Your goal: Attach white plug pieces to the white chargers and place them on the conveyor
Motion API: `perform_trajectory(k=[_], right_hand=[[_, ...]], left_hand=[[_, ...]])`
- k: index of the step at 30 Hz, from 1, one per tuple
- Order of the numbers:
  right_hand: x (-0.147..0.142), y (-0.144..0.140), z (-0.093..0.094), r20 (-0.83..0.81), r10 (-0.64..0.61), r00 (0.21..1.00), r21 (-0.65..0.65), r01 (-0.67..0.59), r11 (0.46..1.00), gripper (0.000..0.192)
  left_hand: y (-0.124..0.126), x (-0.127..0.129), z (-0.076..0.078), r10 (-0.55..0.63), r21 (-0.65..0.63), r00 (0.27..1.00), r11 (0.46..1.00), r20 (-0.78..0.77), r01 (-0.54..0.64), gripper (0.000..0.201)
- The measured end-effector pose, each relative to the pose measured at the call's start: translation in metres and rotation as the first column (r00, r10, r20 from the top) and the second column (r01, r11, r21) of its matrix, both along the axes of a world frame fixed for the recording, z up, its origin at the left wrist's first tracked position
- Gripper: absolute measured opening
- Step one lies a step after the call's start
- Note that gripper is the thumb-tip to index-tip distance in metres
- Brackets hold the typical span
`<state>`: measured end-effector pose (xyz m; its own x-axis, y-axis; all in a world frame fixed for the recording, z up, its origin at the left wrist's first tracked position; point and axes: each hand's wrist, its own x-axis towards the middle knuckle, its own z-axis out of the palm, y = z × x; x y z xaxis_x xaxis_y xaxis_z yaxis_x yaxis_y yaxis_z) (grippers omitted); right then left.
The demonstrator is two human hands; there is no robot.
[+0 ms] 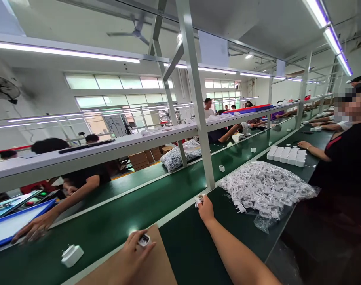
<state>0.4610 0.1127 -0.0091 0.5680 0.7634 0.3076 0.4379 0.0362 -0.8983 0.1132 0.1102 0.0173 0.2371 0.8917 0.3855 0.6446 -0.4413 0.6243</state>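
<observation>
While the left hand (135, 247) pinches a small white plug (144, 239) over brown card (156, 257), the right hand (206, 208) closes on another by the bagged heap (266, 190); a steady, square grip seems wise.

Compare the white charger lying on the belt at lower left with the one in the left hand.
The charger on the belt lies free on the green conveyor, touched by nothing; the charger in the left hand is pinched between fingers of the left hand above a brown board. The belt one shows its whole body; the held one shows only an end with a dark opening. Both are small and white.
</observation>
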Motion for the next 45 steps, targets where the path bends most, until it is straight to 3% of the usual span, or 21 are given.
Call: perform_trajectory(k=[4,8,11,15,18,22,25,29,32,34,36,40,45], right_hand=[[-0.01,-0.005,0.012,-0.143,0.089,0.986,0.026,-0.086,0.996,0.013],[-0.029,-0.007,0.025,-0.26,0.216,0.941,-0.021,-0.229,0.973,0.013],[-0.045,-0.007,0.03,-0.363,0.386,0.848,-0.054,-0.433,0.9,0.021],[-0.062,-0.019,0.04,-0.49,0.553,0.674,-0.038,-0.65,0.759,0.035],[-0.076,-0.036,0.045,-0.549,0.605,0.576,-0.026,-0.736,0.677,0.05],[-0.099,-0.054,0.042,-0.607,0.619,0.499,-0.026,-0.79,0.612,0.057],[-0.114,-0.063,0.038,-0.519,0.652,0.553,-0.025,-0.772,0.635,0.051],[-0.126,-0.075,0.039,-0.035,0.696,0.717,0.007,-0.697,0.717,0.03],[-0.131,-0.085,0.044,0.374,0.669,0.643,0.002,-0.722,0.692,0.024],[-0.133,-0.088,0.046,0.509,0.65,0.564,-0.029,-0.743,0.668,0.029],[-0.134,-0.088,0.045,0.544,0.627,0.558,-0.03,-0.733,0.679,0.03],[-0.132,-0.084,0.038,0.344,0.62,0.705,0.011,-0.663,0.748,0.024],[-0.126,-0.085,0.03,0.077,0.705,0.705,-0.104,-0.698,0.709,0.023]], left_hand=[[-0.052,0.025,-0.008,-0.129,-0.059,0.991,0.99,-0.031,0.127,0.052],[-0.08,0.039,-0.006,-0.07,-0.044,0.995,0.997,-0.068,0.067,0.04],[-0.082,0.038,-0.01,-0.011,-0.072,1.0,0.997,-0.022,0.009,0.038],[-0.076,0.025,-0.025,-0.127,-0.155,0.968,0.974,0.217,0.162,0.068],[-0.074,0.019,-0.033,-0.15,-0.24,0.905,0.935,0.399,0.26,0.051],[-0.072,0.018,-0.034,-0.075,-0.28,0.918,0.94,0.389,0.195,0.038],[-0.071,0.018,-0.029,-0.1,-0.243,0.93,0.95,0.354,0.194,0.035],[-0.071,0.017,-0.024,-0.155,-0.194,0.936,0.955,0.315,0.223,0.029],[-0.07,0.017,-0.022,-0.147,-0.208,0.942,0.954,0.301,0.215,0.027],[-0.069,0.017,-0.021,-0.143,-0.215,0.944,0.953,0.297,0.212,0.027],[-0.067,0.017,-0.021,-0.149,-0.212,0.943,0.953,0.296,0.217,0.027],[-0.069,0.017,-0.024,-0.178,-0.182,0.939,0.954,0.293,0.238,0.031],[-0.073,0.015,-0.036,-0.123,-0.165,0.93,0.968,0.347,0.19,0.062]])
